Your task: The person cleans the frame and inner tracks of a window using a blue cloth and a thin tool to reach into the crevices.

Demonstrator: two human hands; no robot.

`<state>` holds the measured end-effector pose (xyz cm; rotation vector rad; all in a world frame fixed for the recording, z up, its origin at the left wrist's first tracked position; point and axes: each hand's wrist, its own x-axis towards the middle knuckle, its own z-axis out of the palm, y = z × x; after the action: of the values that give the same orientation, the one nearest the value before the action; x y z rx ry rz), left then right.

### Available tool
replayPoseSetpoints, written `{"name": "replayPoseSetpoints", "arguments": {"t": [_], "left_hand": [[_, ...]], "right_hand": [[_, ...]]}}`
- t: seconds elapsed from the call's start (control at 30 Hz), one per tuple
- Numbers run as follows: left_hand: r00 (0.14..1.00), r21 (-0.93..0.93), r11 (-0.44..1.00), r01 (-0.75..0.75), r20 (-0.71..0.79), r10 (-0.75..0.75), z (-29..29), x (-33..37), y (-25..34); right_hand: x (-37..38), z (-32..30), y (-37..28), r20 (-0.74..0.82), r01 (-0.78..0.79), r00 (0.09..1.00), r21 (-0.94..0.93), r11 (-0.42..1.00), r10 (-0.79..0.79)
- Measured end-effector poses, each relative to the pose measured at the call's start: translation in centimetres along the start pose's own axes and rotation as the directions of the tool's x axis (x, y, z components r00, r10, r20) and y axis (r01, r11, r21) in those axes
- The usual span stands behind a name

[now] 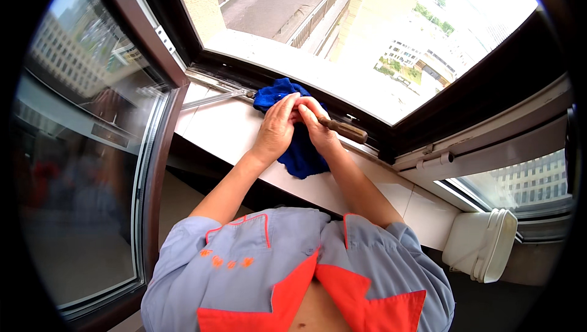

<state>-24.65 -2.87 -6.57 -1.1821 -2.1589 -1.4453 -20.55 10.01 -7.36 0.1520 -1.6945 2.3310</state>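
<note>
At the window frame's lower edge my two hands meet over a bunched blue cloth [304, 156]. My left hand [275, 129] is closed with its fingertips pressed on the cloth, right beside the other hand. My right hand [318, 133] is closed around a screwdriver [345, 130]; its brown handle sticks out to the right. The screwdriver's blade and tip are hidden by my fingers and the cloth. One part of the cloth lies against the frame's track, while another hangs down over the white sill [223, 129].
An open window sash [156, 191] stands on the left, joined to the frame by a metal stay arm [214, 98]. Beyond the dark frame is an opening to outdoors, high above buildings. A white plastic bucket [474, 243] sits at the right by another pane [532, 179].
</note>
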Motion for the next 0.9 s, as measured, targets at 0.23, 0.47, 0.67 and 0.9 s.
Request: {"name": "replayPoseSetpoints", "arguments": {"t": [0.23,0.47,0.67,0.9], "left_hand": [[0.984,0.298,0.939,-0.169,0.104,0.144,0.3,0.3,0.0],[0.966,0.407,0.877,-0.255,0.082,0.243,0.5,0.4,-0.4],[0.978,0.345,0.917,-0.199,0.008,0.209,-0.5,1.2,-0.3],[0.995,0.306,0.947,-0.099,0.011,0.100,-1.0,0.3,-1.2]], "right_hand": [[-6.7,-2.2,-4.7,-0.070,-0.013,0.997,0.076,0.997,0.018],[-11.6,-3.3,-11.0,-0.083,-0.079,0.993,-0.011,0.997,0.078],[-13.5,-5.0,-14.5,-0.177,-0.296,0.953,-0.355,0.887,0.248],[-9.4,0.5,-13.0,-0.145,-0.168,0.982,-0.964,0.208,0.121]]}}
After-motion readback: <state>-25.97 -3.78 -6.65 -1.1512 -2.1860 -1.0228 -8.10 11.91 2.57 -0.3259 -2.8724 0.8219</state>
